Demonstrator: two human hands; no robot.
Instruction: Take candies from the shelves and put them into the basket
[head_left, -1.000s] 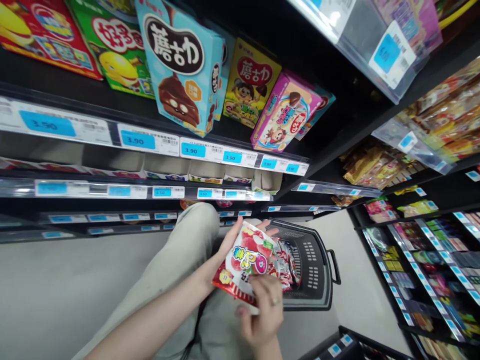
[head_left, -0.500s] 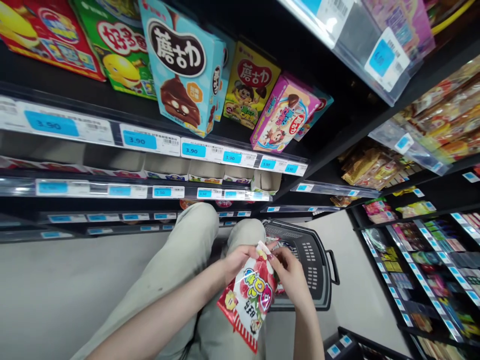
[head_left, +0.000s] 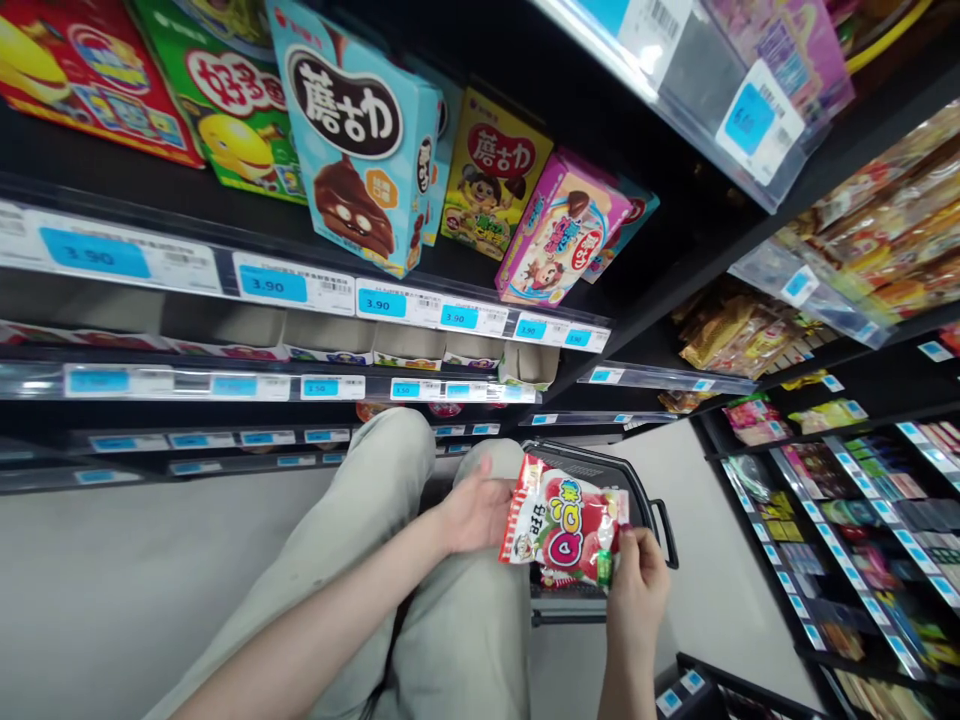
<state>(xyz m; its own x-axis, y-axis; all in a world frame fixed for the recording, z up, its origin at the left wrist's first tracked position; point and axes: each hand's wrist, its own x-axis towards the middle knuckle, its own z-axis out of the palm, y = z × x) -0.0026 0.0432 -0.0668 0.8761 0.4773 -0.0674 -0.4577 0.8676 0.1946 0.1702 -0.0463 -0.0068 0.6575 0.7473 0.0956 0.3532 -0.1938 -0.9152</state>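
Head view: at far left, the upper shelf carried a red snack carton (head_left: 97, 80), a green snack carton (head_left: 225, 110) and a light-blue chocolate biscuit box (head_left: 360, 140). A row of blue-and-white price labels (head_left: 390, 302) ran beneath them. Below the shelving, the wearer's pale grey trousers (head_left: 345, 560) showed with both knees bent.

Left hand (head_left: 474, 512): positioned above the knees, fingers spread and extended toward the right, not clamped. Its fingertips met or passed behind the near end of the packet; whether they bore any load could not be determined.

QQ candy packet (head_left: 566, 525): located between the two hands, above the dark shopping basket (head_left: 639, 485), which it partly covered. Its end-to-end axis, taken as the long axis, ran from left to right with a slight drop toward the right. The red-striped end faced the left hand; the opposite end faced the right hand. The printed face was turned up toward the camera.

Right hand (head_left: 640, 572): thumb and fingers pinched together on the lower right corner of the packet. From this hand, the packet extended to the left and slightly upward in view. The right hand was judged the controlling one, being in firm contact.

Basket handle (head_left: 670, 530): just beyond the right hand. Stocked shelves (head_left: 847, 530) stood at far right.
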